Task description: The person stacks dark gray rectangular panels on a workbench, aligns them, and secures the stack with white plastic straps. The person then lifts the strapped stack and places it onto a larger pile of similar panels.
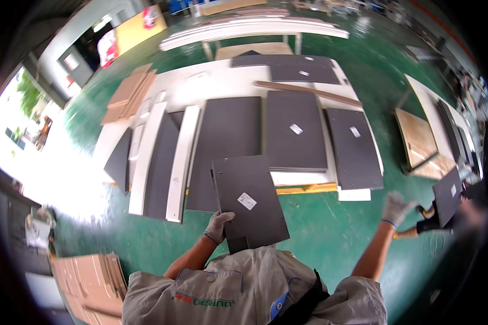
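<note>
A dark grey panel (255,216) with a white label and small holes along its edges is held upright in front of my chest. My left hand (218,226), in a pale work glove, is closed on its left edge. My right hand (398,209), gloved too, is stretched out to the right over the green floor. It is somewhat blurred, but its fingers look apart and nothing shows in them. Past it, at the right, a co-worker in black-and-yellow gloves holds another dark labelled panel (447,197).
Ahead stands a white-topped table (200,81) with several dark panels (295,130), white strips (181,162), a brown strip (309,93) and cardboard pieces (129,92). Flattened cardboard (87,281) leans at the lower left. Another table (417,143) is on the right; a rack of long boards (255,30) stands behind.
</note>
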Motion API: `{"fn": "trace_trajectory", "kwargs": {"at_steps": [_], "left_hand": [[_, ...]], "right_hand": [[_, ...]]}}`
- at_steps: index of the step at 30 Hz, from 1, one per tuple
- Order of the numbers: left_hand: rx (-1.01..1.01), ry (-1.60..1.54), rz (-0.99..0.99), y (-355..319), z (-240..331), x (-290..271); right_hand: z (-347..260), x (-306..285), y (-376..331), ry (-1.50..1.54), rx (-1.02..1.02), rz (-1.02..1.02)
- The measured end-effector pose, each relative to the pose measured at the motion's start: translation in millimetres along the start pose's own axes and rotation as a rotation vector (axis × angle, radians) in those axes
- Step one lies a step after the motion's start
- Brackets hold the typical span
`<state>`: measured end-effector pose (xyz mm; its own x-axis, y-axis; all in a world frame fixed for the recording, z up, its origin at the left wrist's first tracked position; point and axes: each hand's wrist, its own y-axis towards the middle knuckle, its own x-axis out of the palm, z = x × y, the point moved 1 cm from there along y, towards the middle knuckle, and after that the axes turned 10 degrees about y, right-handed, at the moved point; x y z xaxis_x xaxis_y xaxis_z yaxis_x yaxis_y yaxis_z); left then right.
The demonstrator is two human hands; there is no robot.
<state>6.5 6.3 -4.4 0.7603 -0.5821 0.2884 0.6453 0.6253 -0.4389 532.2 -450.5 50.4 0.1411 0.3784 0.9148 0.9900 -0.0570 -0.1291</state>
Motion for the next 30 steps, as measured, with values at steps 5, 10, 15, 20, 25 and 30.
{"fn": "trace_trajectory", "kwargs": {"at_steps": [5,10,15,20,25,30], "left_hand": [[0.032,-0.192,0.317,-37.3,-7.2,-45.9],[0.044,-0.23,0.336,-29.4,-5.6,-93.1],[-0.011,-0.266,0.228,10.4,10.7,-108.1],[-0.047,-0.178,0.15,62.7,29.1,-130.7],[-0.121,-0.124,0.063,118.1,65.8,-149.1],[-0.017,0.069,0.032,178.2,77.4,-197.6]], "right_hand": [[-43.5,35.4,25.2,0.082,-0.134,0.024],[16.1,28.2,68.2,-0.183,0.215,0.225],[85.5,37.6,46.4,-0.135,-0.082,-0.102],[139.1,7.1,-58.1,-0.088,0.204,-0.608],[219.2,-29.7,-193.3,-0.272,0.384,-0.434],[356.8,40.1,-329.2,-0.182,0.723,-0.072]]}}
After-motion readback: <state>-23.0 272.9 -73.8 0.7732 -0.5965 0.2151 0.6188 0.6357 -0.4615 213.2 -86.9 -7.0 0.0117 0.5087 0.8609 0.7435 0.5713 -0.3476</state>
